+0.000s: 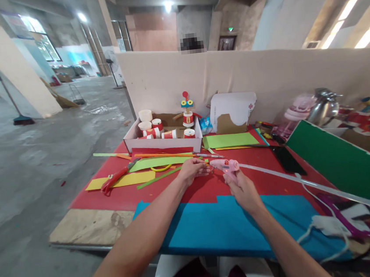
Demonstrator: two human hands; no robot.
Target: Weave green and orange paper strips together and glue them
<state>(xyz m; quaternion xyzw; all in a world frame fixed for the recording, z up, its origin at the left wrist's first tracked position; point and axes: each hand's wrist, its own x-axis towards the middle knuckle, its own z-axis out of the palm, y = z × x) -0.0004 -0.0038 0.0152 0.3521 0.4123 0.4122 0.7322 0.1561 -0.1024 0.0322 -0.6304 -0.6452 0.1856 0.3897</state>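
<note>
So the pink hot glue gun (225, 166) is right around the middle of the frame, nozzle pointing left, with the long clear glue stick (274, 172) trailing off to the lower right. Imo the trick is a steady wrist, a light squeeze, and the left fingertips kept clear of that hot tip, cos they're really near it. I'd also leave the stick room to feed so it doesn't drag on the table (197, 195). Grip-wise, the right hand (243, 190) is wrapped round the gun's handle, pretty snug. The left hand (191, 171) has its fingers bunched up narrow by the nozzle, but whether they're pinching some tiny bit, I can't tell. Green paper strip (159, 177) lies just left of that hand.
</note>
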